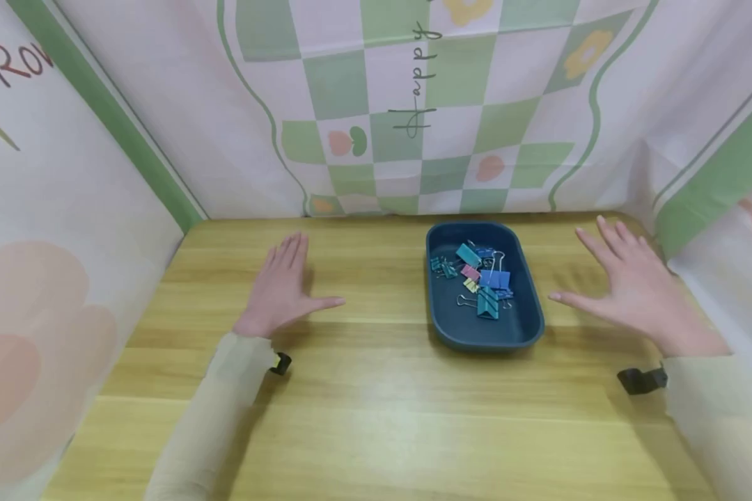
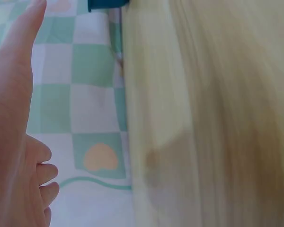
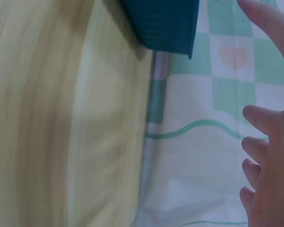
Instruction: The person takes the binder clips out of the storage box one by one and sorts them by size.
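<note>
Binder clips [image 1: 494, 280] in teal, blue, pink and yellow inside a dark blue tray [image 1: 470, 332], right hand [image 1: 636, 289] just beside it, fingers straight and spread, left hand [image 1: 280, 289] farther off, fingers together, thumb out, wooden surface [image 1: 376, 390] below, checked cloth [image 1: 397, 139] behind

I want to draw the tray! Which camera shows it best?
The head view: the whole tray shows from above, clips inside. The left wrist view catches only a sliver at the top; the right wrist view shows part of its outside, cut off at the top.
</note>
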A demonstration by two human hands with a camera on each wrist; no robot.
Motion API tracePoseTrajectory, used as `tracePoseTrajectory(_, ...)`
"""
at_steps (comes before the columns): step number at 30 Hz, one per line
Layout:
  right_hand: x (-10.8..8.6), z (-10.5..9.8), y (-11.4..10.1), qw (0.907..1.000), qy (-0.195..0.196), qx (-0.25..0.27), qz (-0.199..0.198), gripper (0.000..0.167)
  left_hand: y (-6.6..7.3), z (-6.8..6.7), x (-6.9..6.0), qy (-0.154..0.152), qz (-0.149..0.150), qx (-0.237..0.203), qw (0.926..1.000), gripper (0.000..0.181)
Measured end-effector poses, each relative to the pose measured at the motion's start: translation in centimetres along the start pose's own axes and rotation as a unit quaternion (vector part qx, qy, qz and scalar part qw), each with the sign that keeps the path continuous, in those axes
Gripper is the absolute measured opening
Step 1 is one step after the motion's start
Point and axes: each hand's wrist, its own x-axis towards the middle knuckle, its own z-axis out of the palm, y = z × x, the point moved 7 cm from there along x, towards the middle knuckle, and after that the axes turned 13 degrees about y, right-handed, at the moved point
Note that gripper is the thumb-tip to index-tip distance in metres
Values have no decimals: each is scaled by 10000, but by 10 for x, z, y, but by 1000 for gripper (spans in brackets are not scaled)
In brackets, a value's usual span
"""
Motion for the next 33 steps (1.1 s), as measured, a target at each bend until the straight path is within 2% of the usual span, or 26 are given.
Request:
tracePoseTrajectory(5,0,-6,-14,9999,-57,91,16,117,17,-6,6,83,210,-25,9997,136)
tracePoseTrajectory(11,-2,-5,-28,9988,-153,426,189,122,34,-4,11,155,122,-830,9964,136)
tracePoseTrajectory(14,-4,-2,-33,9980,-267,492,289,124,42,-2,14,210,-7,-1283,9915,137)
tracePoseTrajectory(21,-10,11,-47,9963,-544,556,358,129,66,1,22,390,-27,-1872,9815,134)
tracePoseTrajectory(26,-14,26,-61,9967,-676,433,89,130,87,6,27,394,-55,-2406,9698,128)
tracePoseTrajectory(29,-16,34,-69,9971,-642,382,-129,130,101,10,31,360,-70,-2645,9637,126)
tracePoseTrajectory(33,-18,41,-77,9970,-546,502,-220,130,122,15,35,256,-179,-2929,9556,124)
